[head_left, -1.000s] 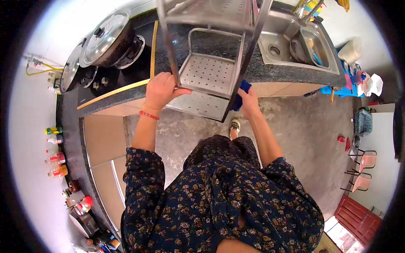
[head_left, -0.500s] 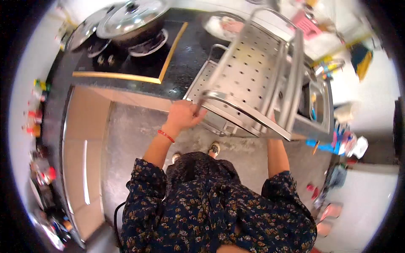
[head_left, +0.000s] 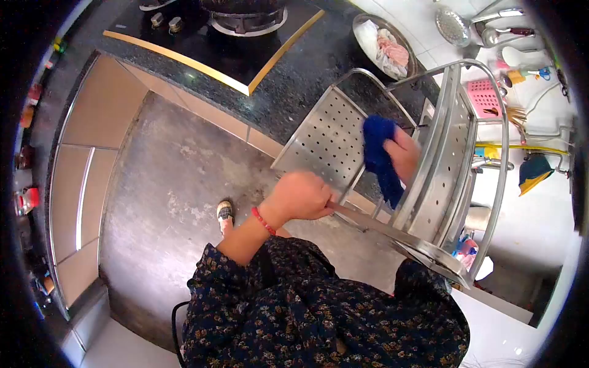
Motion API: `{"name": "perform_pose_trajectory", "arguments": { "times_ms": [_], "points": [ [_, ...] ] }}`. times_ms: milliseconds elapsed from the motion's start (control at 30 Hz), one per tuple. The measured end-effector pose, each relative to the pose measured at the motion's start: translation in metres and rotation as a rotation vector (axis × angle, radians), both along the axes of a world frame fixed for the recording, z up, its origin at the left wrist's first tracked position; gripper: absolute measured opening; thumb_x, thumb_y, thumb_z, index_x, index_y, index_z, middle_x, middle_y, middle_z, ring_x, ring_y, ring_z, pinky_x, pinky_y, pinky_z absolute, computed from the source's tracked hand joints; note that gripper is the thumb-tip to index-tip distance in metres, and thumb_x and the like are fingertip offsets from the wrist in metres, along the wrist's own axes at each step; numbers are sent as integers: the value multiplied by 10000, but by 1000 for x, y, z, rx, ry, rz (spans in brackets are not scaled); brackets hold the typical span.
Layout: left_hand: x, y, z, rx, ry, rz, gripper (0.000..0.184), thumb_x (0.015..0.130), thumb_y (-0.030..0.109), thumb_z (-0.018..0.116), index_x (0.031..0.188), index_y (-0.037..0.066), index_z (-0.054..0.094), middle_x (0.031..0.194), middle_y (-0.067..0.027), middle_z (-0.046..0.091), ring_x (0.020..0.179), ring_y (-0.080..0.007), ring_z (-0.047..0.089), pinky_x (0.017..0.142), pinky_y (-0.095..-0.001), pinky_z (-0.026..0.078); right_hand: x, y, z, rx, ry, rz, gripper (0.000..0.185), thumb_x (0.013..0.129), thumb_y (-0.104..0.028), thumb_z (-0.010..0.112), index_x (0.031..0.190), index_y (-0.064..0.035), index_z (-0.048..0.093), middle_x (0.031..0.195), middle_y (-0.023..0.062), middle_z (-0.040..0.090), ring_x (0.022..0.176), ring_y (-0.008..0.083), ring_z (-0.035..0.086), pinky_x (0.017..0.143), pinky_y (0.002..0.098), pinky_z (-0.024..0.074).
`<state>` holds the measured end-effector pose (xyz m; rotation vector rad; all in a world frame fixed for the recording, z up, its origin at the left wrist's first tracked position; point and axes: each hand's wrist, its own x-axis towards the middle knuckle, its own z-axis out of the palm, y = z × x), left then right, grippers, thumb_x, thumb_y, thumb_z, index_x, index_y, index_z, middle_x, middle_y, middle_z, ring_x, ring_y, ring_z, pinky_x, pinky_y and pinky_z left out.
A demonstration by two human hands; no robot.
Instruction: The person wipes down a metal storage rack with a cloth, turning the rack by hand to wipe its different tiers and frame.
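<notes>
A steel two-tier kitchen rack [head_left: 328,132] with perforated shelves and tubular rails is held tilted in front of me, partly over the counter edge. My left hand [head_left: 302,195], with a red bracelet at the wrist, is closed around a flat bar at the rack's near side. Between the two shelves, my right hand [head_left: 404,154] presses a dark blue cloth [head_left: 377,141] to the rack. That hand is slightly blurred, and the rack's upper frame hides its forearm.
A black stove [head_left: 202,46] with gold trim is set in the dark countertop [head_left: 288,92]. Behind the rack stands a pan [head_left: 416,64] with a white bag and pinkish contents. Ladles [head_left: 454,27] and a pink basket [head_left: 483,98] hang on the wall.
The rack has turned and shifted right, so its shelves now face differently. My right hand, mostly hidden behind the rack before, now shows between the shelves with the blue cloth. The view has swung too.
</notes>
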<state>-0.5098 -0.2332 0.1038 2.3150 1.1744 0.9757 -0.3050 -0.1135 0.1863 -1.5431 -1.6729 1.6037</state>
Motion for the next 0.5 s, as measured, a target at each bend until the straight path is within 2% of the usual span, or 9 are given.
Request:
{"name": "perform_pose_trajectory", "arguments": {
  "times_ms": [33, 67, 100, 133, 200, 233, 333, 500],
  "points": [
    [2, -2, 0, 12, -8, -2, 243, 709, 306, 644, 587, 117, 551, 567, -56, 522, 545, -265, 557, 469, -398, 443, -11, 16, -11, 30, -56, 65, 336, 842, -66, 484, 1171, -41, 550, 986, 80, 628, 910, 148, 573, 819, 296, 455],
    [3, -4, -2, 14, 8, 18, 244, 708, 307, 641, 585, 117, 551, 566, -57, 523, 545, -266, 557, 471, -397, 444, -18, 35, -38, 182, -70, 147, 292, 841, -66, 473, 1113, -5, 561, 949, 81, 629, 866, 150, 562, 794, 301, 457],
    [6, -6, -3, 15, 25, 38, 245, 708, 308, 639, 582, 116, 551, 566, -57, 524, 545, -267, 556, 473, -395, 446, -33, 47, -47, 301, -246, 152, 280, 830, -90, 487, 1083, 2, 559, 923, 115, 639, 861, 225, 594, 798, 320, 455],
    [8, -7, -4, 16, 44, 59, 246, 707, 309, 636, 579, 116, 550, 566, -58, 525, 545, -267, 556, 475, -394, 447, -29, 76, -77, 393, -503, 259, 321, 805, -83, 499, 1109, 12, 531, 1008, 140, 605, 959, 211, 566, 842, 347, 456],
    [9, -7, -7, -7, 70, 76, 249, 710, 306, 629, 572, 115, 548, 559, -58, 528, 540, -266, 555, 478, -394, 450, -28, 100, -132, 803, -754, 345, 362, 777, -101, 543, 1121, 7, 514, 1116, 192, 555, 1041, 293, 538, 855, 391, 452],
    [9, -5, -6, -17, 84, 93, 251, 711, 305, 625, 568, 114, 547, 556, -58, 529, 538, -265, 555, 480, -394, 451, -36, 105, -139, 1016, -872, 390, 386, 764, -111, 565, 1127, 5, 506, 1170, 218, 530, 1082, 334, 523, 861, 412, 451],
    [3, -3, -5, -18, 99, 122, 240, 704, 284, 619, 548, 119, 540, 546, -55, 530, 536, -260, 556, 482, -394, 450, -36, 98, -148, 940, -896, 469, 497, 709, -100, 626, 1169, 13, 476, 1307, 264, 403, 1162, 427, 438, 892, 458, 432],
    [6, -6, -5, -33, 91, 185, 300, 718, 273, 598, 480, 106, 526, 477, -79, 512, 470, -275, 542, 482, -389, 441, -8, 101, -129, 875, -963, 539, 517, 703, -89, 631, 1182, 17, 468, 1318, 265, 389, 1168, 426, 435, 897, 458, 430]
  ]
}}
